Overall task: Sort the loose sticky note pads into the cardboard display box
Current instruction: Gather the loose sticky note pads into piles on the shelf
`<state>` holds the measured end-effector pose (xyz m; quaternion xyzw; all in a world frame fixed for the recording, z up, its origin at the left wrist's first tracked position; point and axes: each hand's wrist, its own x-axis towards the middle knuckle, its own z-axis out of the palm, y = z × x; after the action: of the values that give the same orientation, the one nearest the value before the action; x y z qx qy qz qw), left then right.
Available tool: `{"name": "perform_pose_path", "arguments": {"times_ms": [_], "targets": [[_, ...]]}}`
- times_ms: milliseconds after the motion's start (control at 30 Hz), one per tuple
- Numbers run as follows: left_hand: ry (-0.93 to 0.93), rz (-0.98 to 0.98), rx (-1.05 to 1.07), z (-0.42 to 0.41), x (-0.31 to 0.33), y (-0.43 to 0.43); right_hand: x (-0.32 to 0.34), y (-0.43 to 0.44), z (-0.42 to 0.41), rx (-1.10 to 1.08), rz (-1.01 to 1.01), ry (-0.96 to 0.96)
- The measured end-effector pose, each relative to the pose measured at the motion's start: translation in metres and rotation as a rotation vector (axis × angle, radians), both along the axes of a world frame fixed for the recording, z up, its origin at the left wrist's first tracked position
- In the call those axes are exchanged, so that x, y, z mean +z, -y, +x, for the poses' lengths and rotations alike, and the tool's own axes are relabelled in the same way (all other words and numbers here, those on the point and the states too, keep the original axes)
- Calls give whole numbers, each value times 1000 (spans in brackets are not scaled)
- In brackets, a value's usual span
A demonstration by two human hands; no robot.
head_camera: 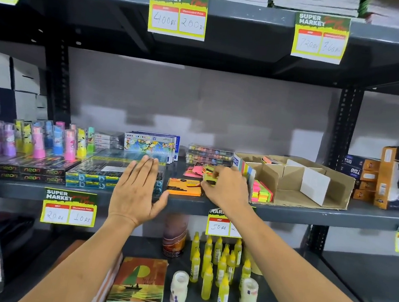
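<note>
a: starting from the left, what are the hands doing?

b: the left hand is flat and spread, fingers together, palm down over the clear-packed boxes at the shelf edge. it carries nothing.

a: and the loose pads?

b: just right of it an orange pad lies flat on the shelf, untouched. behind that is a pink pad, also loose. the right hand is curled over a yellow pad, fingers pinching it, right among the loose ones.

a: so nothing moved over yet?

b: some are in. the cardboard display box sits further right, and its near-left compartment holds a stack of neon pads. a pad or two show in a back compartment. the other compartments look bare.

a: how far along, then?

b: early, i'd judge. at least three pads are outside the box, one of them in hand.
</note>
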<state>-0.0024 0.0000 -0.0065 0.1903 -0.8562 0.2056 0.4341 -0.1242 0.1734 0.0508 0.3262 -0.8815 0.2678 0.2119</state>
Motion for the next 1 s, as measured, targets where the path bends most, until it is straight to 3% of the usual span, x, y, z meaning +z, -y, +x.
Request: {"name": "perform_pose_path", "arguments": {"times_ms": [467,767,867,1000], "targets": [[-17,-13,-20,0,0,-1,-13,-14,-3,24,58,3],[-5,-7,-4,1,1,-2,23,7,-15,36,-6,8],[4,-2,-3,1,1,-2,36,28,-30,27,120,134],[-1,2,-9,1,1,-1,36,42,-40,-30,385,154]]}}
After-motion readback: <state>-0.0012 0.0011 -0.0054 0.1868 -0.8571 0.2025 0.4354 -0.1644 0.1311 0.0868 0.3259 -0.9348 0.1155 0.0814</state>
